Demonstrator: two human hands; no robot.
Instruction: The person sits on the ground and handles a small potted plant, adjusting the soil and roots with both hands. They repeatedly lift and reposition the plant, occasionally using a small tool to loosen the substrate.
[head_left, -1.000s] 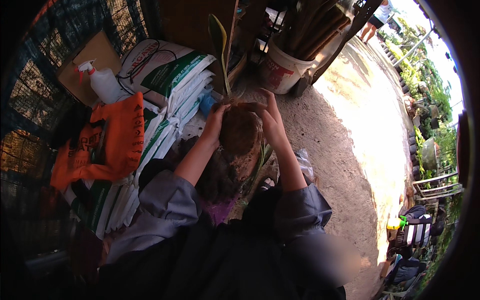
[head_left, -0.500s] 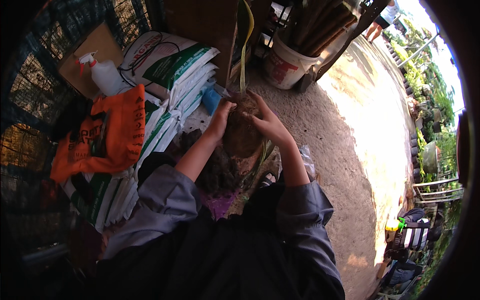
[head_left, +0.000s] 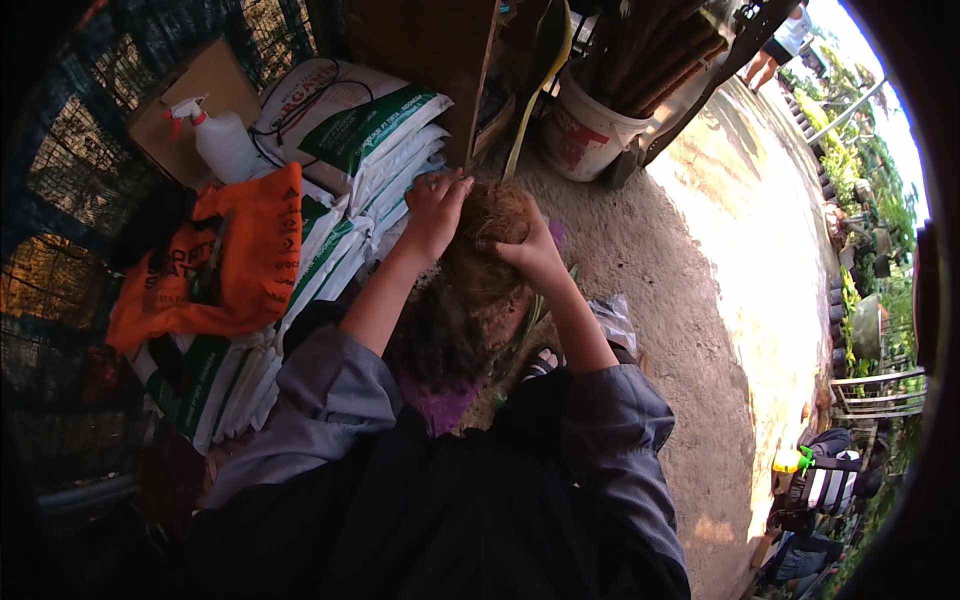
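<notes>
A brown, fibrous root ball (head_left: 490, 262) is in front of me, with a long, yellow-edged leaf (head_left: 541, 85) rising from its top. My right hand (head_left: 532, 255) grips its right side, the thumb pressed across the front. At the upper left of the ball is my left hand (head_left: 436, 208), its fingers bent and closed near the fibres; what they pinch, if anything, is hidden. Dark, loose soil (head_left: 435, 345) lies below the ball, over a purple sheet (head_left: 445, 405). More green leaves (head_left: 537, 310) show beneath my right wrist.
Stacked white-and-green sacks (head_left: 375, 120) stand at left, with an orange bag (head_left: 215, 265) and a white spray bottle (head_left: 222, 140) on them. A white bucket (head_left: 590, 125) holding brown slabs stands ahead. Clear plastic (head_left: 612, 322) lies by my right arm. Another person (head_left: 775, 55) stands far right.
My left hand has shifted up and left, from clasping the ball's side to its upper edge. My right hand has moved lower on it. The leaf now leans further right.
</notes>
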